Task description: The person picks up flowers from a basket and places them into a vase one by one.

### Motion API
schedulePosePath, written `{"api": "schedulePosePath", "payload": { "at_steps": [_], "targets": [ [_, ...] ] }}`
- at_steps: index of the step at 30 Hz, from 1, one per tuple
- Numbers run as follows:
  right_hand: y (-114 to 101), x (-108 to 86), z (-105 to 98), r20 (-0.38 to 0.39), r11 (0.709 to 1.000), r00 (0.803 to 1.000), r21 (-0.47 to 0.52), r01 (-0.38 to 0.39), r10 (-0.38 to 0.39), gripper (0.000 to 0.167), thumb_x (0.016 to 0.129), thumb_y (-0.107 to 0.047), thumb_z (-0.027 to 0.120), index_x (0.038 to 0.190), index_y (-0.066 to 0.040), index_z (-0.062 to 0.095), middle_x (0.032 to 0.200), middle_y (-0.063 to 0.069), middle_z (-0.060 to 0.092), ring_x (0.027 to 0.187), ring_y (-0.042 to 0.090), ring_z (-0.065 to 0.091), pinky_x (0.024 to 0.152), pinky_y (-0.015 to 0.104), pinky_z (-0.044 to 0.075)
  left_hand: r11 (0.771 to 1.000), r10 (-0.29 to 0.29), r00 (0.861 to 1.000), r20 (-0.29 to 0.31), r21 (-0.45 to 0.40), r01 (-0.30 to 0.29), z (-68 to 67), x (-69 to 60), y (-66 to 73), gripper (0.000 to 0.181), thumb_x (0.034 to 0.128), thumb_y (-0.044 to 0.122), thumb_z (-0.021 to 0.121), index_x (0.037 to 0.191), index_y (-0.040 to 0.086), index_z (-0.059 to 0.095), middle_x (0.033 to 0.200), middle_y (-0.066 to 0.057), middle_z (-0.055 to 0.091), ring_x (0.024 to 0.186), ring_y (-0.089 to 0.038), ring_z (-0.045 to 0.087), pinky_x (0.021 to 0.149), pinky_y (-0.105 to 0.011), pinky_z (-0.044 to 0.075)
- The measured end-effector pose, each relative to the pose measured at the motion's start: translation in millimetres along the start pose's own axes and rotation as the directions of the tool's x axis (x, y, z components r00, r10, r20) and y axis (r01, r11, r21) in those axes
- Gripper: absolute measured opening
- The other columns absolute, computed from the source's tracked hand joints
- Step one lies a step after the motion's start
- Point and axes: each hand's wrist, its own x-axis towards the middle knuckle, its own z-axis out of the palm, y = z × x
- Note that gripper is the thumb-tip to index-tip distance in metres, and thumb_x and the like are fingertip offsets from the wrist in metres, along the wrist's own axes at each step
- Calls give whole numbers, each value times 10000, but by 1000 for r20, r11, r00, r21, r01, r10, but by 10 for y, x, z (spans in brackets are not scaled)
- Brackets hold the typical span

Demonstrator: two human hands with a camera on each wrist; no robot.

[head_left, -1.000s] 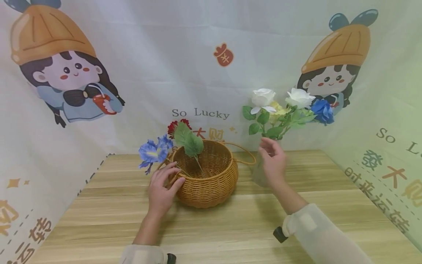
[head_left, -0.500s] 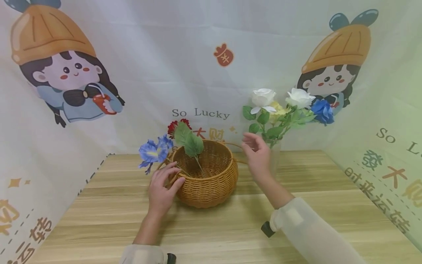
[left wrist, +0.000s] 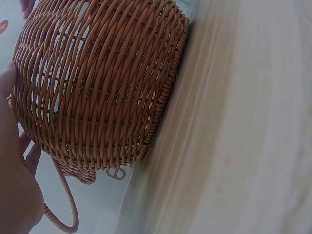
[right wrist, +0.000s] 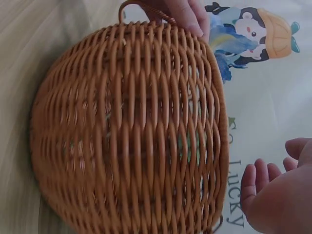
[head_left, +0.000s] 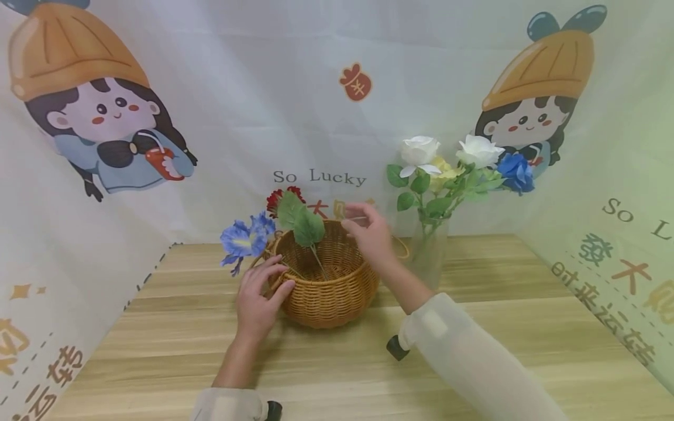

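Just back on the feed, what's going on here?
A person's left hand grips the rim of a wicker basket; the right hand, holding nothing, hovers above the basket. A violet-blue flower and a red flower show at its left side. To its right, a clear vase holds white, yellow and blue flowers.

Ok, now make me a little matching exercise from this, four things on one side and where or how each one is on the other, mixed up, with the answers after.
Column one:
1. left hand
2. right hand
3. wicker basket
4. clear vase

Column two:
A. has a white rose, a yellow flower and a blue rose above its mouth
B. raised, with nothing visible in its grasp
C. has a leafy green stem leaning inside it
D. gripping the basket at its left side

Right pairs: 1-D, 2-B, 3-C, 4-A.
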Motion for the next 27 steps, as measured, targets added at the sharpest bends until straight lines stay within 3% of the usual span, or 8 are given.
{"api": "schedulePosePath", "payload": {
  "at_steps": [12, 20, 27],
  "targets": [
    [49, 167, 251, 96, 987, 982, -25, -160, 162, 352, 909, -27, 642, 1255, -18, 583, 1192, 175, 591, 1004, 281, 612, 769, 339, 550, 1000, -7, 1000, -2, 7, 7, -4, 6, 27, 262, 800, 164, 791, 1043, 115, 707, 1291, -32, 625, 1166, -268, 518, 987, -460, 359],
    [198, 200, 309, 211, 959, 937, -128, -254, 277, 369, 925, -58, 635, 1279, 14, 557, 1256, 207, 578, 1038, 279, 601, 791, 343, 538, 1000, 5, 1000, -3, 8, -5, 9, 0, 20, 262, 797, 165, 800, 1041, 130, 711, 1286, -20, 629, 1160, -259, 522, 986, -457, 360],
    [297, 242, 322, 248, 945, 913, -124, -303, 325, 324, 924, -54, 626, 1237, 21, 584, 1196, 158, 615, 1091, 344, 597, 799, 369, 547, 1000, 15, 1000, -3, 17, -15, 15, 13, 19, 262, 796, 169, 802, 1039, 136, 710, 1285, -13, 630, 1172, -258, 517, 1003, -458, 345]
  ]
}}
